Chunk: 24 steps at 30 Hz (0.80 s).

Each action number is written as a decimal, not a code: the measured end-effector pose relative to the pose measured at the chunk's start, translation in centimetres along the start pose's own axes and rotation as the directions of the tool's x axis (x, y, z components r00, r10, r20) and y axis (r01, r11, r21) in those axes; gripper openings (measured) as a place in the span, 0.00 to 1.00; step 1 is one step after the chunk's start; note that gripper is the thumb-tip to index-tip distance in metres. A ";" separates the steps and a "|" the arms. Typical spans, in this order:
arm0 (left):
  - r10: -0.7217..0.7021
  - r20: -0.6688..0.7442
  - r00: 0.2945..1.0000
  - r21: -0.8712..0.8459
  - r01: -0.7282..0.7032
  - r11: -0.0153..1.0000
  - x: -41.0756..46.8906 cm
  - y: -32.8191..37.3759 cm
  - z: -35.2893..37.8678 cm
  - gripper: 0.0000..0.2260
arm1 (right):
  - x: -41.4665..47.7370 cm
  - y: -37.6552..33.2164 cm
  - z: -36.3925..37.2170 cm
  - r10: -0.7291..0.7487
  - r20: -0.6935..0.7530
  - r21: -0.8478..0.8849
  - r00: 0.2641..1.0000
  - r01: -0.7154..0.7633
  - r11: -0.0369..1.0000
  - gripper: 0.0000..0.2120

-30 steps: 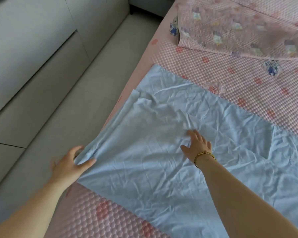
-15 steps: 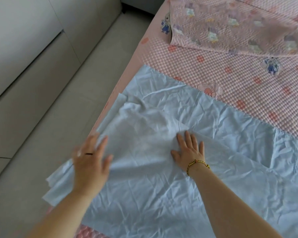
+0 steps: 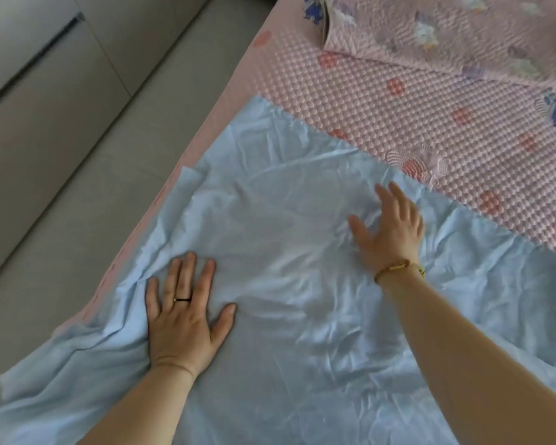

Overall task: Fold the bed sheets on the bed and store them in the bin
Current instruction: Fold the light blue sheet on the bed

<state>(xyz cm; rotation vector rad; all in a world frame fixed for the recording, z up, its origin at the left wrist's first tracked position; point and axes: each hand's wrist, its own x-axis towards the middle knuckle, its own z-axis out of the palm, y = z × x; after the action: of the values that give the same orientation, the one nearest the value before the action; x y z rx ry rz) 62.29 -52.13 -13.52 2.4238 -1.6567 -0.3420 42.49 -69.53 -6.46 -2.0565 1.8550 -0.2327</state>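
A wrinkled light blue bed sheet (image 3: 289, 277) lies spread over the pink bed, folded over itself, with its left edge hanging off the bed's side. My left hand (image 3: 183, 316) presses flat on the sheet near that left edge, fingers spread, a dark ring on one finger. My right hand (image 3: 389, 226) lies flat on the sheet farther up and to the right, fingers straight, a gold bracelet at the wrist. No bin is in view.
The pink bubble-textured mattress cover (image 3: 430, 123) shows beyond the sheet. A pink quilt with cartoon prints (image 3: 446, 33) lies at the top right. Grey floor (image 3: 77, 187) and grey cabinet fronts (image 3: 29, 75) run along the bed's left side.
My left hand let go of the sheet's corner, came up onto the sheet and now presses flat. My right hand slid farther up and right across the fabric.
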 end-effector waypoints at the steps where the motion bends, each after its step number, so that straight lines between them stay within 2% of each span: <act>1: -0.003 -0.007 1.000 -0.002 0.003 1.000 0.0 -0.1 0.0 0.31 | 2.2 0.1 -0.8 0.067 -0.037 -0.028 0.997 -0.068 0.997 0.34; 2: 0.001 -0.027 1.000 0.000 -0.001 1.000 0.1 -0.1 0.2 0.31 | 4.4 0.2 -1.3 0.125 -0.016 -0.080 0.992 -0.126 0.989 0.34; 4: 0.007 -0.054 0.999 0.018 -0.006 1.000 0.1 -0.2 0.5 0.31 | 7.6 0.5 -2.0 0.200 0.127 -0.157 0.971 -0.180 0.971 0.35; 7: -0.003 -0.013 1.000 0.002 0.003 1.000 0.3 -0.3 0.4 0.31 | 9.5 -0.1 -2.5 0.212 0.286 -0.068 0.935 -0.201 0.977 0.24; 10: 0.005 0.024 1.000 -0.014 -0.004 1.000 0.4 -0.3 0.2 0.31 | 8.4 -1.7 -4.0 0.088 0.210 0.082 0.974 -0.107 0.991 0.12; 13: 0.013 0.038 0.999 -0.004 -0.013 1.000 0.5 -0.3 0.1 0.30 | 4.9 -3.6 -6.6 -0.071 0.057 0.194 0.996 0.059 0.979 0.10; 15: 0.014 0.078 0.997 -0.016 -0.013 1.000 0.6 0.0 -0.6 0.31 | 1.0 -4.9 -7.9 -0.213 0.078 0.156 0.974 0.199 0.967 0.10; 17: 0.010 0.078 0.997 -0.025 -0.008 1.000 0.0 0.1 -1.7 0.38 | -4.2 -6.5 -7.7 -0.318 0.139 0.079 0.938 0.310 0.948 0.13; 18: -0.001 0.106 0.994 -0.113 0.013 0.993 -0.2 0.0 -2.4 0.40 | -6.7 -7.2 -7.0 -0.406 0.107 0.038 0.908 0.404 0.914 0.14; 19: -0.038 0.154 0.987 -0.302 0.084 0.950 -0.2 -0.2 -3.3 0.37 | -8.9 -7.7 -5.8 -0.486 0.095 0.010 0.869 0.487 0.873 0.16; 20: -0.123 0.204 0.971 -0.540 0.217 0.813 -0.2 -0.2 -5.2 0.29 | -11.0 -8.2 -4.6 -0.533 0.135 -0.005 0.835 0.539 0.842 0.17; 21: -0.219 0.297 0.929 -0.736 0.369 0.567 -0.1 0.0 -7.4 0.18 | -12.5 -8.3 -3.0 -0.524 0.237 -0.008 0.818 0.541 0.841 0.19; 22: -0.295 0.369 0.881 -0.832 0.455 0.318 -0.1 -0.3 -8.8 0.13 | -13.9 -8.1 -1.4 -0.474 0.393 -0.037 0.788 0.528 0.848 0.21; 23: -0.333 0.408 0.850 -0.858 0.481 0.179 -0.4 -0.6 -9.7 0.13 | -15.1 -7.7 0.1 -0.417 0.526 -0.061 0.741 0.522 0.850 0.23; 24: -0.344 0.426 0.836 -0.851 0.500 0.162 -0.7 -0.6 -10.0 0.16 | -15.9 -7.4 1.0 -0.379 0.590 -0.062 0.712 0.509 0.859 0.26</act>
<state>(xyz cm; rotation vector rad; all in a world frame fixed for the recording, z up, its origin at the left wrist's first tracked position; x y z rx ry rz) 65.53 -51.06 -4.05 1.7410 -0.3306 -1.2058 47.75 -53.15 -2.80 -2.3637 1.0408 0.4506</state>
